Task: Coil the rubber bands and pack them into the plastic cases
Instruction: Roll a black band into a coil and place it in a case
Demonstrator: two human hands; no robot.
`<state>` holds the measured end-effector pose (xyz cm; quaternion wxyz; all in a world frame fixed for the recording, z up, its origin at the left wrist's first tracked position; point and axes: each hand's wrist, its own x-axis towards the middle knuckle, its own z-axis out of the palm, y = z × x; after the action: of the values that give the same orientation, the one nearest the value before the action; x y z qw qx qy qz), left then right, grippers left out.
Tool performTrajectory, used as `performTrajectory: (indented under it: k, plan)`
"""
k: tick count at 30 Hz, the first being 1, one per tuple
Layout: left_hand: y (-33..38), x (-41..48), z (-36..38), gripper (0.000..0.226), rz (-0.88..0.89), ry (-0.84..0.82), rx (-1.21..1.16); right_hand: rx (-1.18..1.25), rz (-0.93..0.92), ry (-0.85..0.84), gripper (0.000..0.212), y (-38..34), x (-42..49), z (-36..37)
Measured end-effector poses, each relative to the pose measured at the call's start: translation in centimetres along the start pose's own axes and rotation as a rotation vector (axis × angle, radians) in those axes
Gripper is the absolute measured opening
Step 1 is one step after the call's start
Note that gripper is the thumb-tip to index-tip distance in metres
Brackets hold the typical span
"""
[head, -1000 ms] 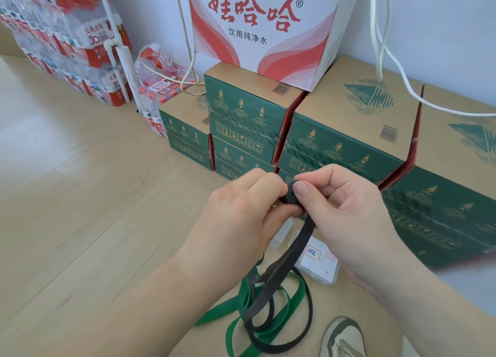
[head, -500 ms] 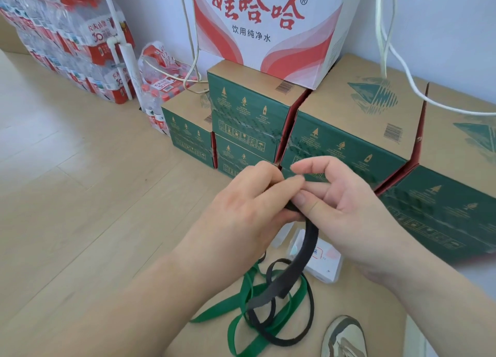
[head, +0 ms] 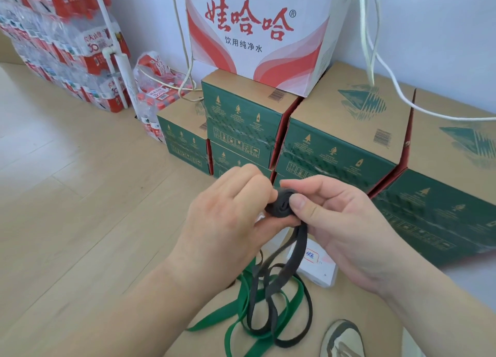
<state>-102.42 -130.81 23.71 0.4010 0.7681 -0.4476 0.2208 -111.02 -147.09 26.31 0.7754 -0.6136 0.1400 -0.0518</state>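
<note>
Pale wooden floor [head: 67,209] runs left; stacked green cartons [head: 335,155] line the wall, with a white drinking-water carton [head: 255,34] on top. I see both hands raised in front of them. The left hand [head: 222,222] curls its fingers [head: 255,179] round the near-left side of a black rubber band [head: 279,205], partly wound into a tight coil. The right hand [head: 343,222] pinches that coil, thumb on its face, forefinger over the top. The unwound tail hangs down and loops over a green rubber band [head: 241,311] lying loose on tan cardboard [head: 375,316]. A labelled white plastic case [head: 319,268] sits just beside the loops. Shoe toe [head: 341,340] at the bottom edge.
</note>
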Motion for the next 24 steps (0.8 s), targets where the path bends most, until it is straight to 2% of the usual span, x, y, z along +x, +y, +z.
performTrajectory:
  k: [3,6,8,11,13,17,24]
  plan:
    - [0.1,-0.2,0.0,0.039,-0.050,-0.080,-0.034,-0.094,-0.030,0.054,0.016,0.2,-0.1,0.3]
    - [-0.3,-0.3,0.1,0.026,-0.072,-0.196,-0.084,-0.254,-0.058,0.152,0.016,0.2,0.3,-0.1]
    - [-0.4,-0.4,0.1,0.027,-0.062,-0.231,-0.068,-0.286,-0.066,0.169,0.016,0.0,0.5,-0.2]
    - [-0.1,-0.3,0.3,0.044,-0.023,-0.224,-0.064,-0.262,-0.067,0.148,0.014,0.1,0.5,0.0]
    - [0.4,-0.3,0.4,0.044,-0.020,-0.230,-0.105,-0.174,-0.049,0.147,0.012,0.1,0.5,0.1]
    - [0.8,-0.1,0.4,0.040,-0.055,-0.175,-0.162,0.047,0.031,0.124,0.036,-0.4,0.4,0.1]
    - [0.7,-0.3,0.6,0.035,-0.048,-0.165,-0.148,-0.037,0.134,0.020,0.038,-0.5,0.1,-0.3]
